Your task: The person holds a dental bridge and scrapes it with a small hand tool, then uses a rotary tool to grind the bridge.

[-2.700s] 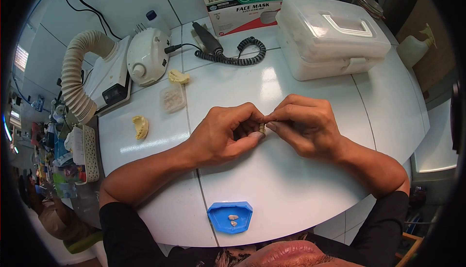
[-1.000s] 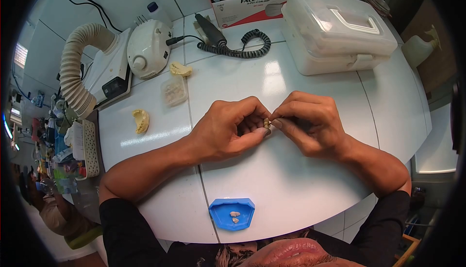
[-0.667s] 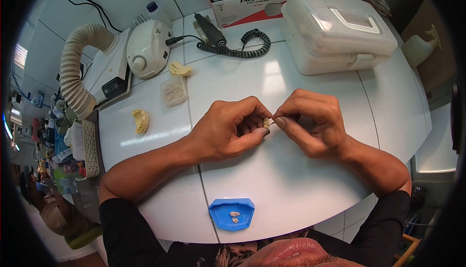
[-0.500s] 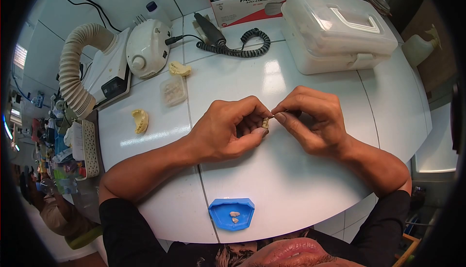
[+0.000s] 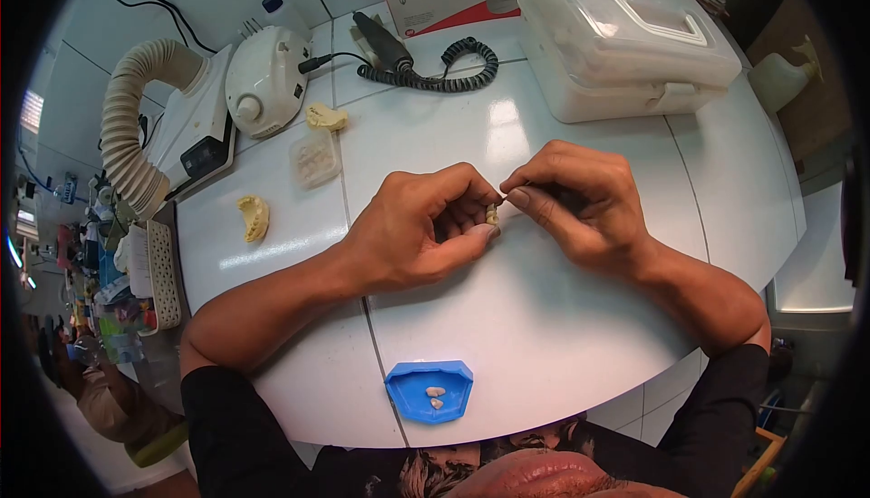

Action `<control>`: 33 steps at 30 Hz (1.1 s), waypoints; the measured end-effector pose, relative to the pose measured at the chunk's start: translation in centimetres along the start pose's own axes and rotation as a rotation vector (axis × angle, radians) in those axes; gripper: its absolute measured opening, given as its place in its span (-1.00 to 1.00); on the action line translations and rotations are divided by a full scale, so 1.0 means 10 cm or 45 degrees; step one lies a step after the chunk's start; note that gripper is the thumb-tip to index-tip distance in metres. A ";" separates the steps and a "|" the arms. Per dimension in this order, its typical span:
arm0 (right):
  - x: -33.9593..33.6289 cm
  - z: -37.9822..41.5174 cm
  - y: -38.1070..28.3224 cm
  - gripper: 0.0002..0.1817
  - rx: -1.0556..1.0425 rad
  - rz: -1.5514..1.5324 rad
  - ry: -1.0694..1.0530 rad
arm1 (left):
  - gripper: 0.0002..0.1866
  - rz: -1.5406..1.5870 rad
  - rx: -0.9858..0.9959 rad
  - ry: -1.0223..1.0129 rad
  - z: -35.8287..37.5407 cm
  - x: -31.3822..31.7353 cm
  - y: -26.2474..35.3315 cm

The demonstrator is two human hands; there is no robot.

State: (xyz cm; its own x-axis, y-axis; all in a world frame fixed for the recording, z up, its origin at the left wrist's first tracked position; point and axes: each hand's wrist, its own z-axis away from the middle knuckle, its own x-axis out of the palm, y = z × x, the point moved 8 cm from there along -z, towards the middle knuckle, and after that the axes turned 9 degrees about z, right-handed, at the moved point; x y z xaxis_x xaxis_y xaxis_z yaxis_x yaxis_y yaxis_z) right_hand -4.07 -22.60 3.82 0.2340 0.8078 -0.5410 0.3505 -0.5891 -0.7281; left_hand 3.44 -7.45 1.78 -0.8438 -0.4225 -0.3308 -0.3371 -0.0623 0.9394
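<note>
Above the middle of the white table, my left hand [image 5: 412, 226] is closed around a small, pale yellow dental piece with tooth shapes [image 5: 492, 214], mostly hidden by the fingers. My right hand [image 5: 584, 212] is closed in a pinch right beside it, thumb against forefinger. A tiny dark tip shows at that pinch, too small to name, and it meets or nearly meets the left fingertips. Close to the table's front edge lies a blue tray [image 5: 397, 385] with small tooth-coloured pieces [image 5: 436, 393] in it.
Yellow plaster dental casts [image 5: 254, 217] and a clear small box [image 5: 315, 161] lie left. Behind stand a hose unit [image 5: 136, 90], white control box [image 5: 265, 86], corded handpiece [image 5: 385, 43], face mask box [image 5: 453, 0] and clear lidded case [image 5: 625, 45]. Another person [image 5: 118, 403] is far left.
The whole view has shifted slightly, so the table items sit a little higher and further left. Both hands keep their hold, with only slight finger movement.
</note>
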 end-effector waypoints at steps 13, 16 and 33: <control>-0.02 -0.02 -0.10 -0.87 -0.201 0.194 0.044 | -0.74 0.030 0.022 0.005 0.00 0.00 0.01; 0.01 -0.02 -0.06 -0.86 -0.165 0.186 -0.011 | -0.74 0.000 0.040 0.002 0.00 0.00 0.01; -0.01 -0.02 -0.11 -0.84 -0.215 0.257 0.017 | -0.73 -0.036 0.055 -0.008 0.01 0.01 0.03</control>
State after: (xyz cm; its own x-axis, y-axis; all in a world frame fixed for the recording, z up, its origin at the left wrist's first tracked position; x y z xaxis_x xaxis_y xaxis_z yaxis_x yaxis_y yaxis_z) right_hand -4.32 -22.06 4.72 0.3259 0.6749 -0.6621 0.4418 -0.7278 -0.5245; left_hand 3.26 -7.45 1.98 -0.8364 -0.4153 -0.3578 -0.3783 -0.0350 0.9250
